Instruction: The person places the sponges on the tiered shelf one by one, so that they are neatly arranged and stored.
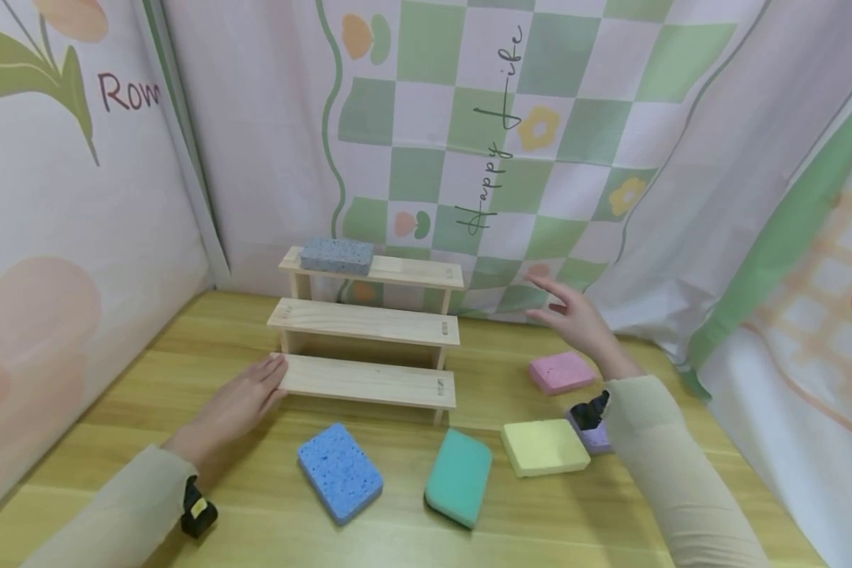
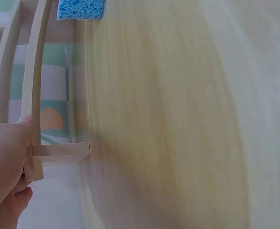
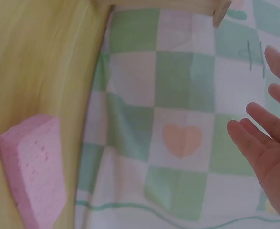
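Observation:
A three-tier wooden shelf [image 1: 369, 382] stands on the table. My left hand [image 1: 244, 398] grips the left end of its lowest board; the left wrist view shows the thumb on one face and fingers around the other side. On the top board, at the left, lies a grey-blue sponge [image 1: 337, 256]. My right hand [image 1: 573, 317] is in the air to the right of the shelf, fingers extended and apart, holding nothing. Below it on the table is a pink sponge [image 1: 562, 373], which also appears at the lower left of the right wrist view.
In front of the shelf lie a blue sponge [image 1: 341, 473] and a green sponge [image 1: 459, 478]. Farther right, a yellow sponge [image 1: 545, 448] touches or overlaps a purple sponge [image 1: 596, 439], partly hidden by the right wrist. A checkered curtain [image 1: 426, 173] hangs behind.

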A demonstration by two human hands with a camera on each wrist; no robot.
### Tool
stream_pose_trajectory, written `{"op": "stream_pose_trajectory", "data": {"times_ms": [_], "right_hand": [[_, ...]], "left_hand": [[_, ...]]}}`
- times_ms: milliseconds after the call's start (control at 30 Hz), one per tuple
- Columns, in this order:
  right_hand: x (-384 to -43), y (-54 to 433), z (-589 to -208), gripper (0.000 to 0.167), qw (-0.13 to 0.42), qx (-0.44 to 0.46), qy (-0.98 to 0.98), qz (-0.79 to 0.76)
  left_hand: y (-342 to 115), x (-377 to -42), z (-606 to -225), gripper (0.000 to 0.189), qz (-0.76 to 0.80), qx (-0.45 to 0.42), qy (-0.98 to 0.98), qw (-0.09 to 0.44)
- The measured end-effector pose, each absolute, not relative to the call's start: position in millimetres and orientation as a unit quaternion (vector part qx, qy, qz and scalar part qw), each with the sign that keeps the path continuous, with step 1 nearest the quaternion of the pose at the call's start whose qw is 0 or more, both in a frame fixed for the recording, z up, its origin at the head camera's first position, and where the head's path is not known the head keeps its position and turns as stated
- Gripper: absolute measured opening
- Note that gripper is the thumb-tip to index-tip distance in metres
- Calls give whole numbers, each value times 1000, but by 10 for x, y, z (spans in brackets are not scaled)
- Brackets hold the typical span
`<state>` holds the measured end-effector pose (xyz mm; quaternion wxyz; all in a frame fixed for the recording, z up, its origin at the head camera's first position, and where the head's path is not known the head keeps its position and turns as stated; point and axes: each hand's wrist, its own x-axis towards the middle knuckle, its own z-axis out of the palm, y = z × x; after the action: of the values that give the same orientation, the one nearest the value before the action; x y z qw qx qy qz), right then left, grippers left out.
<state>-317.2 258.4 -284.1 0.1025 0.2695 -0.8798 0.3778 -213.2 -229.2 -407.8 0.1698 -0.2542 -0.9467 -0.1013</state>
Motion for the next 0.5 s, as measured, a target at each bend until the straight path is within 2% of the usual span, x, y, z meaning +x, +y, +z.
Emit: {"op": "stream_pose_trajectory", "data": {"times_ms": [300,500], "right_hand": [[-3203,2825,-2985,58,100,229,-901,355],[-3200,2982,-3076,60,73,194,-921,331]], "left_hand": [[-2280,-2113,-4067,46,-102,-249,-949,166],[-2274,-2117,-4065,46,-101,-249,-948,169]]}}
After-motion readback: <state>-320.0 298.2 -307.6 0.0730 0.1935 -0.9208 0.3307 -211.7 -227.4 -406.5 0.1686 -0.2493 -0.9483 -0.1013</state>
